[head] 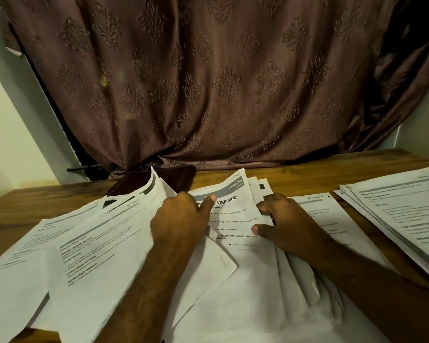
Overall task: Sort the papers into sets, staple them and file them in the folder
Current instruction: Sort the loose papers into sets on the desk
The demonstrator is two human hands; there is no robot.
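1. Evidently, sorting was under way and far from finished. Loose papers [104,246] lay fanned and overlapping across the wooden table [295,174], with the "Vegetables" sheet [235,219] at the centre taken as the landmark.
2. Right of that sheet, well apart at the table's edge, sat one squared-up stack [401,214], judged to be a set already gathered. No stapler showed. A dark flat item [159,179] lay just behind the sheet; whether it was the folder could not be told. Stapling and filing therefore appeared outstanding.
3. The left hand [181,219] rested on the sheet's left part, fingers curled round the lifted edges of the pages beside it, thumb extended across the heading.
4. The right hand [282,224] lay at the sheet's right edge, thumb on top and fingers curled beneath, pinching that edge above the pages fanned below.
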